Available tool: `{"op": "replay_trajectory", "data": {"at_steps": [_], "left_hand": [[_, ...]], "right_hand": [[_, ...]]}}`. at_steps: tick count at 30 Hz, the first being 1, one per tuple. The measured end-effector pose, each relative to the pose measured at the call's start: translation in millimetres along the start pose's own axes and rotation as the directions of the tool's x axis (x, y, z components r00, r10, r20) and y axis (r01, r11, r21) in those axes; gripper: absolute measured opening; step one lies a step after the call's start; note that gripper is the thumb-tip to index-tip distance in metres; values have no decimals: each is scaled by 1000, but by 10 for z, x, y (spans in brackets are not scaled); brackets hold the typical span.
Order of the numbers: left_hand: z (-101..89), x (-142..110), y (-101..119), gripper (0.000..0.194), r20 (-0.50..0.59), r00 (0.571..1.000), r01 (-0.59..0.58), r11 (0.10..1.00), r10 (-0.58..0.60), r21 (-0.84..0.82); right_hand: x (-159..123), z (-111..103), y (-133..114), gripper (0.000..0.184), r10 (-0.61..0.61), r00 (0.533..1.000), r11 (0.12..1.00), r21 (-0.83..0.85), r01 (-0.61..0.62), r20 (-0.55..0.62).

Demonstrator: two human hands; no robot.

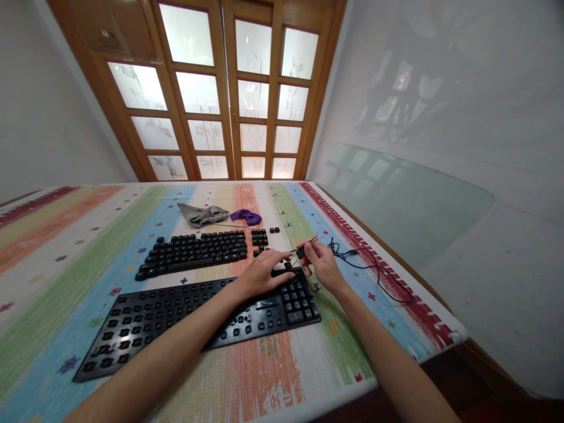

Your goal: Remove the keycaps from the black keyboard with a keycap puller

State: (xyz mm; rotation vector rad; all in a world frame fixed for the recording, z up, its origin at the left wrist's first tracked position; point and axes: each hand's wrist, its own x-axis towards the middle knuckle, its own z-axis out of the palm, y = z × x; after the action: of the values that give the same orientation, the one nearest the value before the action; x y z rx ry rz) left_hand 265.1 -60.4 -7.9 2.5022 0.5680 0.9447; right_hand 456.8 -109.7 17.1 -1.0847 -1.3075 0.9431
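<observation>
A black keyboard [171, 314] lies slantwise on the patterned cloth; most of its keycaps are off, while the number pad at its right end keeps its caps. My left hand [264, 273] rests over the keyboard's upper right part, its thumb and index finger stretched out and apart. Between my two hands is a small dark keycap puller [300, 253] with thin wire prongs pointing down at the top edge of the number pad. My right hand [321, 262] has its fingers closed around this puller. The keys under my left palm are hidden.
Behind the keyboard, loose black keycaps [198, 249] lie in rows, with a smaller group [259, 237] to the right. Farther back are a grey cloth [202, 215] and a purple cloth [247, 217]. A black cable [374, 264] trails right, near the table edge and wall.
</observation>
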Motion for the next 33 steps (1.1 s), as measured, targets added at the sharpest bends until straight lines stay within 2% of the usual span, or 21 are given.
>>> {"op": "replay_trajectory", "data": {"at_steps": [3,10,16,24,33], "left_hand": [[-1,-2,-9,32,5,1000,3,1000,-3,-24],[-16,4,-23,39,-36,997,58,990,-63,-130],[-22,17,-40,23,-115,989,72,986,-90,-148],[-7,12,-67,16,-185,978,66,988,-92,-141],[-69,54,-11,10,-186,979,58,984,-90,-168]], "right_hand": [[-10,0,3,54,-4,999,1000,-8,4,42],[-6,-31,18,54,-22,995,999,-37,26,94],[9,-42,59,52,-46,997,998,-39,48,56],[8,-27,42,52,-72,997,996,-45,71,-8],[7,-7,25,51,-83,995,996,-38,81,-53]]}}
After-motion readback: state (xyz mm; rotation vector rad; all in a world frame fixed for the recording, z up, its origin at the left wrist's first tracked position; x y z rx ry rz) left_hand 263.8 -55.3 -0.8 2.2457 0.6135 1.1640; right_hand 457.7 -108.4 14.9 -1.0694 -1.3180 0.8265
